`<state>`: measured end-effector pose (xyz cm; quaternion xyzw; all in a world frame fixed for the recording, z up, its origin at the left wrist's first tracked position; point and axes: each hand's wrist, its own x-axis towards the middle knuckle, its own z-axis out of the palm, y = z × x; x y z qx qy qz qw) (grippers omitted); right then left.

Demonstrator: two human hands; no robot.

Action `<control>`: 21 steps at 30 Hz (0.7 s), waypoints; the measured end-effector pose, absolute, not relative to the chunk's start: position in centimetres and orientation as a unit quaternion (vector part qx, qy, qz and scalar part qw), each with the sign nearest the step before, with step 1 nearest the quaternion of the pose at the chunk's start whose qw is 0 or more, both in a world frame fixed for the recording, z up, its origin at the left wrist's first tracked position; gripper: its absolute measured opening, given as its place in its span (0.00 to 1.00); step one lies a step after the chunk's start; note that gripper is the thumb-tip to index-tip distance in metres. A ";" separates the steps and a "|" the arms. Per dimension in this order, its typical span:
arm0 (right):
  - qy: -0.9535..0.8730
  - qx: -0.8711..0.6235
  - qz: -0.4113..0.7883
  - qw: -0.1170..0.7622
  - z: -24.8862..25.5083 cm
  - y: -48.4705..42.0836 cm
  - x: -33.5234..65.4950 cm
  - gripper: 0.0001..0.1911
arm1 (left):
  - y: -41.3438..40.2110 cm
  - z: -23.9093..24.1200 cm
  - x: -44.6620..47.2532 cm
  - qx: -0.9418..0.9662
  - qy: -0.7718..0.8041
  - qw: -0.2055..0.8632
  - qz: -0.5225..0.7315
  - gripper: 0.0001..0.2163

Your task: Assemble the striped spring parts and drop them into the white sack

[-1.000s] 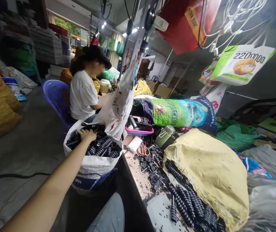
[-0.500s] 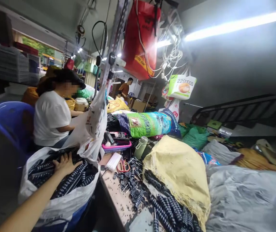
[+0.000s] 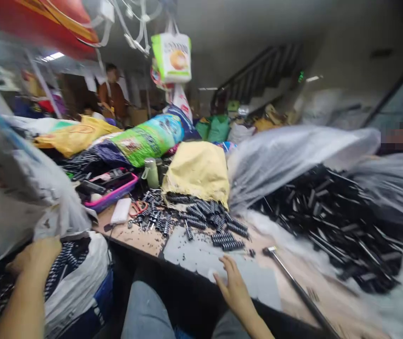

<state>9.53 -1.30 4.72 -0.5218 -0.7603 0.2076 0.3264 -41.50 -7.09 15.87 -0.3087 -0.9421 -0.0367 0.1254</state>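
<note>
My left hand (image 3: 37, 258) rests palm down on dark ribbed parts inside a white sack (image 3: 77, 282) at the lower left; the picture is blurred and its fingers are not clear. My right hand (image 3: 232, 285) lies open on a grey mat (image 3: 201, 254) at the near edge of the table, fingers stretched forward. Just beyond its fingers sit small stacks of dark ribbed parts (image 3: 228, 239). More of them spill from under a yellow sack (image 3: 197, 169).
A large heap of black rods (image 3: 328, 216) lies on the right under clear plastic (image 3: 286, 155). A long metal rod (image 3: 293, 287) slants across the table. Scissors (image 3: 137, 208), a white box (image 3: 121, 210), a pink tray (image 3: 111, 188) and a bottle (image 3: 151, 172) sit behind. A person stands far back.
The view has swung sharply right; the seated person in white has left the picture. My right hand has come into view on the table. My left hand stays in the sack.
</note>
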 end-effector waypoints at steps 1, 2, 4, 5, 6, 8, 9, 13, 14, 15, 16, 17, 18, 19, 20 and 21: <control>-0.758 -0.533 0.215 0.309 4.8 -1.5 10.1 0.17 | -5.5 16.1 -39.4 -0.328 -0.934 0.131 -0.046 0.29; -0.752 -0.545 0.221 0.299 4.8 -1.7 10.6 0.17 | -3.8 16.0 -36.8 -0.358 -0.923 0.130 -0.058 0.29; -0.745 -0.555 0.236 0.284 5.0 -2.1 10.9 0.17 | -0.1 15.3 -30.5 -0.485 -0.857 0.111 -0.137 0.21; -0.743 -0.557 0.242 0.281 5.1 -2.4 10.9 0.17 | 2.0 14.7 -27.2 -0.565 -0.803 0.091 -0.170 0.19; -0.741 -0.558 0.247 0.279 5.2 -2.6 10.9 0.16 | 4.1 14.0 -23.9 -0.640 -0.745 0.069 -0.174 0.17; -0.739 -0.559 0.248 0.284 5.4 -3.0 10.9 0.16 | 8.2 12.5 -18.3 -0.726 -0.670 0.053 -0.147 0.15; -0.737 -0.559 0.246 0.289 5.5 -3.1 11.1 0.16 | 10.0 11.8 -16.2 -0.746 -0.650 0.049 -0.136 0.15; -0.727 -0.577 0.233 0.291 5.7 -3.0 13.3 0.16 | 14.8 9.6 -11.8 -0.809 -0.578 0.034 -0.103 0.13; -0.722 -0.586 0.227 0.289 5.7 -2.8 14.2 0.16 | 15.4 9.2 -11.5 -0.824 -0.557 0.030 -0.096 0.12; -0.717 -0.597 0.216 0.288 5.7 -2.4 15.1 0.16 | 15.9 8.9 -11.4 -0.838 -0.538 0.026 -0.091 0.10; -0.712 -0.606 0.204 0.289 5.7 -1.9 16.1 0.15 | 16.3 8.6 -11.4 -0.849 -0.521 0.022 -0.086 0.09; -0.710 -0.615 0.189 0.288 5.8 -1.2 17.1 0.15 | 16.7 8.3 -11.5 -0.858 -0.507 0.019 -0.082 0.09; -0.708 -0.624 0.169 0.284 5.9 -0.3 18.0 0.14 | 17.0 7.9 -11.7 -0.864 -0.496 0.017 -0.079 0.08; -0.707 -0.635 0.148 0.275 6.1 0.9 18.7 0.13 | 17.2 7.6 -11.8 -0.869 -0.489 0.017 -0.076 0.08; -0.704 -0.647 0.127 0.265 6.4 2.3 19.4 0.13 | 17.3 7.3 -12.0 -0.872 -0.484 0.018 -0.078 0.08; -0.699 -0.660 0.106 0.255 6.7 4.0 20.0 0.12 | 17.4 7.1 -12.2 -0.873 -0.480 0.022 -0.085 0.09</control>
